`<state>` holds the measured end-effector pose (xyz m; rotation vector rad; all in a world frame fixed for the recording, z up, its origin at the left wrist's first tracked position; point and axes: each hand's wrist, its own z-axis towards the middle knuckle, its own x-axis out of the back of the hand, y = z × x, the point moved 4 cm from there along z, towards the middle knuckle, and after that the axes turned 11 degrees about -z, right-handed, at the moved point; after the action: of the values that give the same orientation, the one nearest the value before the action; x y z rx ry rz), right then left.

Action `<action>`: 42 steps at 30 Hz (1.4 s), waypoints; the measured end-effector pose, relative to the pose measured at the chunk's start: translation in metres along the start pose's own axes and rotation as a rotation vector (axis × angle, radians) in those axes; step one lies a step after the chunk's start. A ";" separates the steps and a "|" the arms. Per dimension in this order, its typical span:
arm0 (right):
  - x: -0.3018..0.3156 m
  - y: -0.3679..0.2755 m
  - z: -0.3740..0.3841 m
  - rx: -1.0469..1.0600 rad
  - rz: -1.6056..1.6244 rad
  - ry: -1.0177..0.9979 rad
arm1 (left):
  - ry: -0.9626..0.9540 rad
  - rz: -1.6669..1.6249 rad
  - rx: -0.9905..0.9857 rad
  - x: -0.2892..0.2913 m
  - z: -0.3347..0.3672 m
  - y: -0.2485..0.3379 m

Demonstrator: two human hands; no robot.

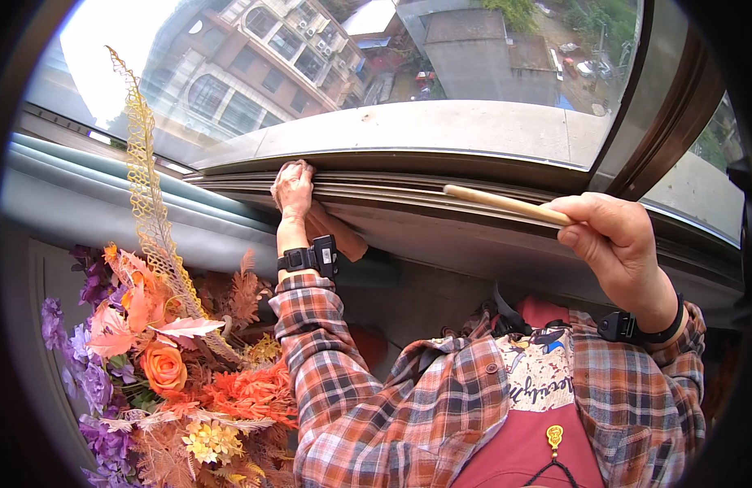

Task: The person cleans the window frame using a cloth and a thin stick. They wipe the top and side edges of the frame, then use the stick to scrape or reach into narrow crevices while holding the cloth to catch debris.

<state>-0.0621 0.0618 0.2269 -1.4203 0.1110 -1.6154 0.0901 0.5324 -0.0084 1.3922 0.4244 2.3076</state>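
Observation:
My right hand (pixel 616 240) grips a pale wooden stick (pixel 498 202), thumb and fingers closed near its right end. The stick points left over the dark window track (pixel 417 189), its rounded tip above the rails. Further left, my left hand (pixel 294 189) rests on the same track with its fingers curled down. What those fingers hold, if anything, is hidden. Just below that hand is a brown shape (pixel 339 232); I cannot tell whether it is cloth or a reflection.
Artificial flowers (pixel 164 366) in orange, purple and yellow stand at the lower left, with a tall yellow mesh spike. A pale blue curtain (pixel 107 199) bunches against the window on the left. Beyond the window glass (pixel 327 73) lie a pale ledge (pixel 441 130) and buildings.

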 end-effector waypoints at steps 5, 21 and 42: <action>0.090 0.029 -0.075 -0.191 0.103 0.129 | 0.028 -0.119 -0.048 -0.002 -0.016 0.069; 0.189 0.168 -0.211 0.030 -1.391 1.213 | -0.066 -0.241 -0.245 -0.038 -0.054 0.309; 0.167 0.165 -0.187 -0.032 -1.286 1.243 | -0.244 -2.249 0.585 -0.058 -0.107 0.356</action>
<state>-0.0981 -0.2334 0.1865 -0.1271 -0.1049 -3.3501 -0.0477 0.1889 0.0609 0.4158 1.4910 0.1317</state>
